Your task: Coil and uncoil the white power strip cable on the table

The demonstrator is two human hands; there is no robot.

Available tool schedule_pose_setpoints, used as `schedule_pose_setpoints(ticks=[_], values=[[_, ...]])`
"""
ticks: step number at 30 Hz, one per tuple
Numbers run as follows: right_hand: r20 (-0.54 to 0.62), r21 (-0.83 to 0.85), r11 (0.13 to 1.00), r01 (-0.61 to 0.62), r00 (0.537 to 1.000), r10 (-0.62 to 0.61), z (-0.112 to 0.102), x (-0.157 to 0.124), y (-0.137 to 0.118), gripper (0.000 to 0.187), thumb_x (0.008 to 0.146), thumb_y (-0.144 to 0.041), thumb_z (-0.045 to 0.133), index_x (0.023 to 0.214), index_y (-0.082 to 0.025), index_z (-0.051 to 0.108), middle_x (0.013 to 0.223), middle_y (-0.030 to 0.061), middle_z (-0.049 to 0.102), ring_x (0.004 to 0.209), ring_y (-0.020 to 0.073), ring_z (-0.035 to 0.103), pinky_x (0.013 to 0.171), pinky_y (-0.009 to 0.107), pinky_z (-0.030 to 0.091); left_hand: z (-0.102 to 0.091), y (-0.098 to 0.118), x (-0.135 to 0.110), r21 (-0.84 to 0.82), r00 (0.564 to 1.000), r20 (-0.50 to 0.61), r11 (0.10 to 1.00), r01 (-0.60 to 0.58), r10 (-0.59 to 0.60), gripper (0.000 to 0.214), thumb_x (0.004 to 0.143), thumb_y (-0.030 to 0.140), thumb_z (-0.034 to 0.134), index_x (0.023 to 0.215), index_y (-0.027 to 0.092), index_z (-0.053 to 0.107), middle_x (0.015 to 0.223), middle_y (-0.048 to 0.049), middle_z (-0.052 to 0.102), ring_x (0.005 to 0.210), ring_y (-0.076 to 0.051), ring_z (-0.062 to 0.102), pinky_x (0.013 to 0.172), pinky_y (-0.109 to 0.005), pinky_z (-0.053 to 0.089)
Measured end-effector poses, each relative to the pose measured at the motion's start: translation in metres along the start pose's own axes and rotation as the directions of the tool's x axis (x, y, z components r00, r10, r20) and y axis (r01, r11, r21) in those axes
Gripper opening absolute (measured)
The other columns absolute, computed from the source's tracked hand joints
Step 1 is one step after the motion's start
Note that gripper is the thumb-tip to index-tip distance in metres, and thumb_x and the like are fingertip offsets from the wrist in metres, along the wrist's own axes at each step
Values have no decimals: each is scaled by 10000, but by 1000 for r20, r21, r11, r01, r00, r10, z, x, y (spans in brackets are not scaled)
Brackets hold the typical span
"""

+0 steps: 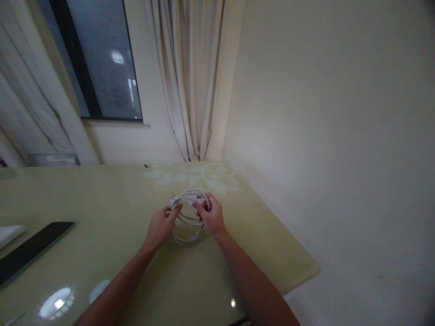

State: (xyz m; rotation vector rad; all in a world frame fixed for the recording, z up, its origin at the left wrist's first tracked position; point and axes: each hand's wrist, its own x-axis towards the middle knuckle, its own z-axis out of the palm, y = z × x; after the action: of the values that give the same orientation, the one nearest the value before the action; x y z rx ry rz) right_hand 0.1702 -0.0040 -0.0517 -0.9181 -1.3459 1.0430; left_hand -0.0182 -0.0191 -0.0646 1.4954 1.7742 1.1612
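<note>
A white cable point(189, 197) wound into a loose coil sits on the pale green glossy table point(112, 213). My left hand point(161, 225) pinches the coil's left side with thumb and fingers. My right hand point(211, 214) grips the right side, fingers curled round several loops. Both hands hold the coil just above or on the tabletop; I cannot tell which.
A long black flat object point(32, 249) lies at the table's left, with a white thing point(8, 233) beside it. The table's right edge point(299, 253) meets a cream wall. Curtains point(190, 77) and a dark window point(102, 59) stand behind.
</note>
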Motion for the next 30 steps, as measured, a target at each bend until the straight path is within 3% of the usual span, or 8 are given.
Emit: schedule_pose_setpoints(ticks=[4,11,17,20,23,25,27,30], values=[[71,-67,998,-4,997,9,2,-4,0,376,870,-572,745,954,-209,696,584,-41,646,409,129,562,433,237,463,3,-3,2,-34,1000,2,999,26,-26,786,743,920,532,878,172,730,528,-27,607,521,-250,602,545,-319,405],[-108,-380,915,136,976,-190,2,0,3,292,991,-481,629,895,-213,696,680,-20,650,628,143,595,646,248,451,11,-10,4,-93,1000,-9,995,23,-24,748,702,899,611,888,176,658,764,-83,728,719,-272,682,618,-323,458],[-109,-188,982,-14,994,-6,-1,7,7,324,922,-520,675,970,-200,677,708,-34,607,570,147,553,554,259,456,8,-5,1,-161,999,50,987,-3,11,694,689,881,656,813,199,648,632,-21,638,635,-227,632,590,-314,464],[-182,-210,977,46,980,-85,-3,8,10,382,906,-494,701,1123,-184,654,877,23,664,686,181,628,641,305,541,4,0,-1,-200,996,85,980,-8,25,678,715,856,668,841,190,662,605,1,606,578,-200,607,570,-310,486],[-262,-511,828,233,875,-408,-5,4,11,397,930,-394,718,1250,-177,631,1163,137,681,1064,264,652,968,426,546,4,2,-2,-251,993,113,968,-13,43,700,736,846,658,922,172,682,729,-38,686,643,-214,679,635,-341,572],[-158,-686,656,314,816,-556,-5,-1,10,267,987,-347,668,1198,-184,666,1202,165,682,1179,290,614,1067,474,485,5,2,-3,-272,991,122,962,-16,51,693,738,835,650,922,168,681,819,-79,730,740,-246,739,721,-377,617],[39,-767,502,399,810,-585,-1,-7,9,175,1044,-322,593,1097,-202,709,1126,151,716,1128,281,639,1040,453,484,7,1,-3,-266,993,109,964,-22,53,644,757,798,639,905,173,676,836,-98,747,783,-271,761,764,-399,625],[359,-762,365,535,818,-450,13,-17,6,274,1092,-307,505,984,-216,740,969,115,753,978,253,684,906,385,514,6,-1,-3,-199,997,46,978,-53,64,515,807,691,620,894,188,687,827,-102,762,785,-284,750,762,-394,600]])
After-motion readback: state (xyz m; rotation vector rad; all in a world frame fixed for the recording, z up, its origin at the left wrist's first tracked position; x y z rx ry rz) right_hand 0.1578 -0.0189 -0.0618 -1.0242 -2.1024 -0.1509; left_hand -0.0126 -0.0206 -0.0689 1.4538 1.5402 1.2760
